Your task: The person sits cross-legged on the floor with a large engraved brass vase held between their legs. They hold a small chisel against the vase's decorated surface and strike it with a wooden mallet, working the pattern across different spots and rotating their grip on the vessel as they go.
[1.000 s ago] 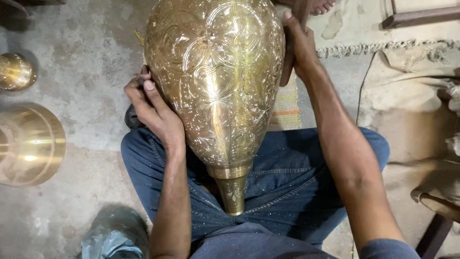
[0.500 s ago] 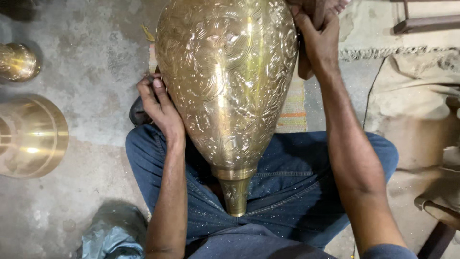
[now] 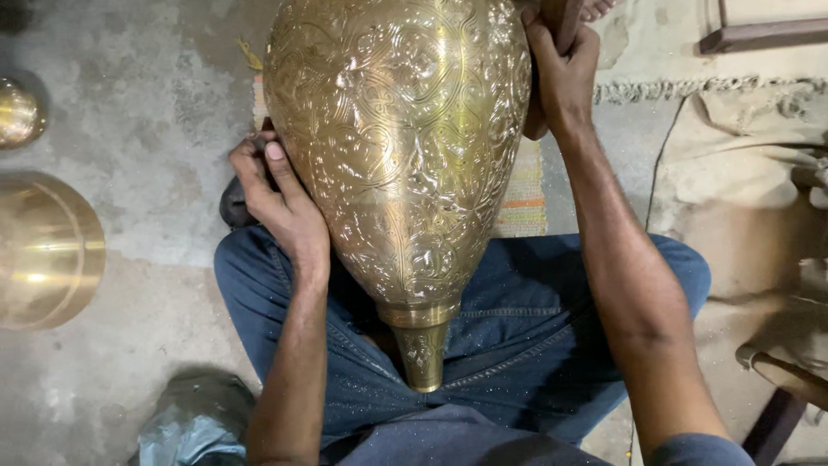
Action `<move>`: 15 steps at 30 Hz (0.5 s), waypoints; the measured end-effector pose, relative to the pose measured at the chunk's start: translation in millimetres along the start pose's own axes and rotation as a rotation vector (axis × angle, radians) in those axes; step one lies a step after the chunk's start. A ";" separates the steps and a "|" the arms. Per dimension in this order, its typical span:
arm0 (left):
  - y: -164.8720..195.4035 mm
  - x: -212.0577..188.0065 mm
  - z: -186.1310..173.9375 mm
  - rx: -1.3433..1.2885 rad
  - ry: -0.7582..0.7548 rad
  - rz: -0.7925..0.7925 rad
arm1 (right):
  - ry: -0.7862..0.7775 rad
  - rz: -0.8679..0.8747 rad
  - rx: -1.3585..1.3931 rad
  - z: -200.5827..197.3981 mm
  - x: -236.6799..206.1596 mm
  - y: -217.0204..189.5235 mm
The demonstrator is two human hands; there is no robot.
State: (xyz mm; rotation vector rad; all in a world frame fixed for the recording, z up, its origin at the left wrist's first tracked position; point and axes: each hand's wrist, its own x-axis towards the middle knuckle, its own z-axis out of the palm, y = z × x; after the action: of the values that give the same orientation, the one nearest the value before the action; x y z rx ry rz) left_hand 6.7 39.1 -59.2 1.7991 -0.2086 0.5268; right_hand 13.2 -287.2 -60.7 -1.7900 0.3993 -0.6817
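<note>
Steadying a large engraved teardrop-shaped brass vessel (image 3: 401,164) lying across the denim-clad lap (image 3: 483,345), left hand (image 3: 280,198) curled against its flank, right hand (image 3: 561,73) closed round a dark wooden handle (image 3: 565,17).

The large vase (image 3: 401,164) is polished brass-coloured metal, glossy, its whole surface chased with raised floral patterns that catch the light. Two smoother, plain shiny metal pieces (image 3: 43,250) sit on the rough, matt grey concrete floor (image 3: 147,129). The jeans (image 3: 517,345) are blue denim cloth; a woven striped mat (image 3: 522,203) and coarse beige cloth (image 3: 742,216) look matt.
</note>
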 end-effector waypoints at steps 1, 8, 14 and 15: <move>4.0 1.5 -1.4 0.010 -0.008 0.021 | -0.002 0.013 0.000 -0.4 1.2 2.6; 42.8 -5.5 -15.8 -0.098 -0.148 0.127 | -0.081 -0.394 0.333 -17.6 3.9 -10.3; 57.0 -11.9 2.9 -0.125 -0.592 0.269 | -0.073 -0.494 -0.480 -41.6 -24.1 -66.1; 57.3 -9.9 3.2 -0.119 -0.603 0.277 | -0.086 -0.550 -0.541 -42.6 -30.7 -72.9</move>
State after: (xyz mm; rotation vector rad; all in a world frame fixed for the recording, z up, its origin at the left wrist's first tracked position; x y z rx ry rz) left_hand -24.4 17.9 -14.7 1.7783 -0.8945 0.1412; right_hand -42.1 -278.1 9.5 -2.4745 0.0163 -0.9295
